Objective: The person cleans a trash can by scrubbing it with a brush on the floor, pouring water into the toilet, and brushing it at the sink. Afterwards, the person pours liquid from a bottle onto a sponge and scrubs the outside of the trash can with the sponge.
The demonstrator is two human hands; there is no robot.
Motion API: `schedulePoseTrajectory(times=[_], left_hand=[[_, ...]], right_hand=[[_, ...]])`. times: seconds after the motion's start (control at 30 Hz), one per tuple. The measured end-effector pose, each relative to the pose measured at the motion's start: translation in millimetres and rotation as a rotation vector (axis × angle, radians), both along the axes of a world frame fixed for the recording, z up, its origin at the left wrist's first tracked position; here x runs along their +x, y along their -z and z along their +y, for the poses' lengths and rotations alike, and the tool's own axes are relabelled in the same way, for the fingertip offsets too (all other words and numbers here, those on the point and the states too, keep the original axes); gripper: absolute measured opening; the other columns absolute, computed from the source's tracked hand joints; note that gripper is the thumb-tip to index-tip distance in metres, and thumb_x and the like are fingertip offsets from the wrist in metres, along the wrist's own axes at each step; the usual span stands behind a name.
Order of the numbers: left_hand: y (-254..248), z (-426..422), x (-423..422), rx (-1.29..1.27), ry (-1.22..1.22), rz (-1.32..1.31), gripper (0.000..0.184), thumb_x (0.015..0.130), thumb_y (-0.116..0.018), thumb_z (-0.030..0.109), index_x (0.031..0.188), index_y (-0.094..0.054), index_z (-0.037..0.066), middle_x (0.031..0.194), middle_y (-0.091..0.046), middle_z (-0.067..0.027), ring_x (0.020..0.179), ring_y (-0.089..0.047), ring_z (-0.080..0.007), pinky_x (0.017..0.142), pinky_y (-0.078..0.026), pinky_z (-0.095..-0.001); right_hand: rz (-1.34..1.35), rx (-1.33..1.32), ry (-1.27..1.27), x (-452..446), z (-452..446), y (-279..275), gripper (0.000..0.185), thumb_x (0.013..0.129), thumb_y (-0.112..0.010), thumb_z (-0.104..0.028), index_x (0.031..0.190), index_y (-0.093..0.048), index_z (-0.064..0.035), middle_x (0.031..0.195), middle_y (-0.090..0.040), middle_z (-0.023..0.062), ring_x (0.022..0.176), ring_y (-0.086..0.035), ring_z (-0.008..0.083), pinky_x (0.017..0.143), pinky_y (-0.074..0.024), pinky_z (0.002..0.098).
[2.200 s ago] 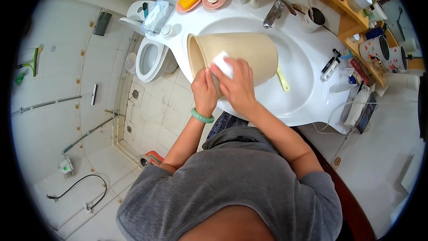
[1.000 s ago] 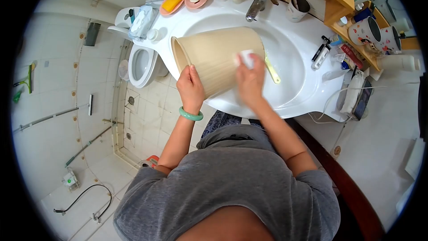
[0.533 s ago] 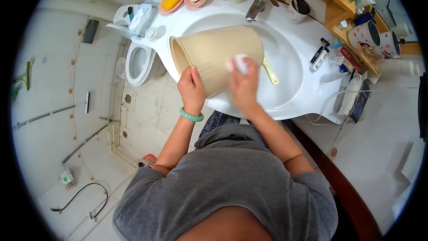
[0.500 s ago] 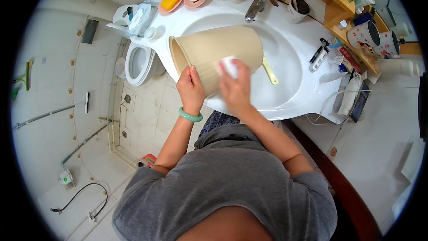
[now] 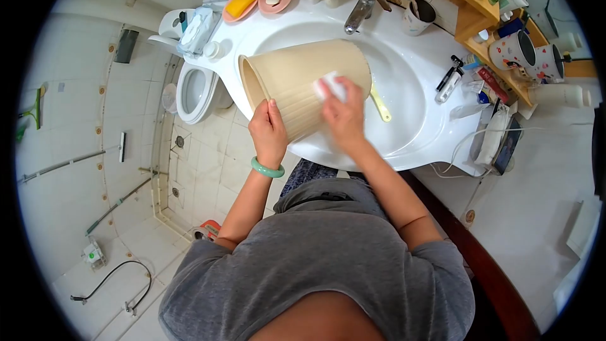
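Observation:
A beige ribbed plastic bin [image 5: 297, 66] lies on its side across the white sink [image 5: 410, 113], its open mouth facing left. My left hand [image 5: 268, 129], with a green bangle [image 5: 267, 168] at the wrist, is closed on the near side of the bin's rim. In my right hand [image 5: 346, 110] is a white sponge [image 5: 331, 88] with a pinkish edge, pressed to the bin's ribbed side. Beyond the bin's base, a pale yellow-green handle [image 5: 380, 102] rests in the basin; its far end is hidden.
The faucet [image 5: 360, 12] stands behind the basin. Soap dishes [image 5: 285, 1] sit at the back left, a toothbrush cup [image 5: 418, 17] at the back right. Razors [image 5: 449, 80] and bottles line the right counter. A toilet [image 5: 196, 91] is at left, a wooden shelf [image 5: 467, 12] above right.
My right hand with the sponge has shifted right along the bin's side, toward its base. The left hand keeps its grip on the rim, and the bin has barely moved.

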State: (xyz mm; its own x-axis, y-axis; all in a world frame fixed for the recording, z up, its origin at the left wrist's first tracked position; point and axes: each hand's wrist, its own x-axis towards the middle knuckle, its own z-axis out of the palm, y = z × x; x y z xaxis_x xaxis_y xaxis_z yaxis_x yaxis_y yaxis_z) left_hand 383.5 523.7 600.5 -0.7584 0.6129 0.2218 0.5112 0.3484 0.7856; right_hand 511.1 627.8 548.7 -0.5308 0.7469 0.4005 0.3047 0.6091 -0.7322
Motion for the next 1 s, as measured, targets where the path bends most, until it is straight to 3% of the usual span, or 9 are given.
schedulePoseTrajectory(times=[0.1, 0.17, 0.4, 0.5, 0.7, 0.8, 0.87, 0.97, 1.0], left_hand=[[-4, 0, 3, -0.003, 0.007, -0.008, 0.035, 0.1, -0.046, 0.018, 0.07, -0.044, -0.001, 0.055, -0.033, -0.0054, 0.053, -0.029, -0.0117, 0.047, -0.028, -0.0306], [-2, 0, 4, -0.045, 0.011, -0.021, 0.032, 0.098, -0.046, 0.014, 0.071, -0.045, -0.002, 0.058, -0.041, -0.0152, 0.049, -0.034, -0.0229, 0.047, -0.032, -0.0357], [-3, 1, -3, -0.026, -0.006, -0.049, 0.032, 0.098, -0.046, 0.015, 0.071, -0.045, -0.002, 0.057, -0.04, -0.0149, 0.049, -0.034, -0.0206, 0.048, -0.032, -0.0349], [-7, 3, -8, -0.043, 0.009, -0.05, 0.034, 0.099, -0.046, 0.017, 0.071, -0.045, -0.002, 0.056, -0.038, -0.0141, 0.051, -0.034, -0.0187, 0.048, -0.032, -0.0343], [-2, 5, -37, 0.02, 0.034, -0.225, 0.035, 0.1, -0.045, 0.023, 0.078, -0.053, -0.003, 0.054, -0.039, -0.0089, 0.052, -0.034, -0.0178, 0.052, -0.034, -0.0315], [-13, -6, -33, -0.106, 0.019, -0.329, 0.028, 0.096, -0.053, 0.025, 0.089, -0.058, -0.002, 0.066, -0.05, -0.0077, 0.062, -0.043, -0.0176, 0.055, -0.038, -0.0293], [-11, -18, -19, -0.005, 0.102, -0.092, 0.024, 0.088, -0.065, 0.023, 0.098, -0.06, 0.002, 0.086, -0.057, -0.0089, 0.081, -0.049, -0.021, 0.066, -0.042, -0.0314], [-2, -46, -12, -0.215, 0.147, 0.302, 0.032, 0.081, -0.072, 0.024, 0.101, -0.059, 0.001, 0.101, -0.058, -0.0103, 0.092, -0.05, -0.0242, 0.083, -0.041, -0.0346], [2, -50, -8, -0.181, 0.12, 0.273, 0.029, 0.078, -0.074, 0.02, 0.097, -0.061, 0.004, 0.098, -0.06, -0.0098, 0.093, -0.05, -0.0281, 0.087, -0.038, -0.0378]], right_hand=[[-0.124, -0.072, 0.281, 18, 50, 37, 0.041, 0.076, -0.064, -0.005, 0.116, -0.066, -0.0113, 0.121, -0.049, 0.0183, 0.111, -0.046, 0.0375, 0.093, -0.0403, 0.044], [-0.13, -0.046, 0.298, 11, 44, 40, 0.042, 0.076, -0.064, -0.005, 0.117, -0.065, -0.0114, 0.121, -0.049, 0.0185, 0.109, -0.047, 0.0375, 0.093, -0.0404, 0.0442], [0.03, 0.125, -0.072, -6, -14, -4, 0.045, 0.075, -0.066, -0.009, 0.119, -0.064, -0.0108, 0.12, -0.05, 0.0171, 0.106, -0.047, 0.0366, 0.091, -0.0405, 0.0466], [-0.092, 0.076, 0.148, -4, 28, 12, 0.044, 0.076, -0.065, -0.011, 0.12, -0.064, -0.0114, 0.121, -0.049, 0.0168, 0.106, -0.047, 0.036, 0.089, -0.0408, 0.0468], [-0.211, 0.064, 0.149, -28, 37, 3, 0.041, 0.08, -0.063, -0.015, 0.121, -0.064, -0.0099, 0.122, -0.049, 0.0174, 0.103, -0.046, 0.0354, 0.084, -0.041, 0.0445], [-0.283, 0.044, 0.18, -39, 40, -3, 0.041, 0.081, -0.062, -0.018, 0.121, -0.063, -0.0097, 0.123, -0.049, 0.0174, 0.102, -0.046, 0.0347, 0.081, -0.0407, 0.0437], [-0.296, 0.027, 0.186, -47, 45, 2, 0.041, 0.082, -0.062, -0.019, 0.122, -0.063, -0.0101, 0.122, -0.049, 0.0172, 0.103, -0.045, 0.0344, 0.081, -0.0406, 0.0438], [-0.313, 0.015, 0.199, -57, 53, 0, 0.04, 0.083, -0.06, -0.02, 0.122, -0.063, -0.011, 0.121, -0.05, 0.0171, 0.103, -0.047, 0.0351, 0.081, -0.0425, 0.0439], [-0.318, 0.016, 0.206, -60, 56, -1, 0.039, 0.083, -0.059, -0.02, 0.121, -0.064, -0.0117, 0.12, -0.051, 0.0171, 0.103, -0.049, 0.036, 0.082, -0.0444, 0.044]])
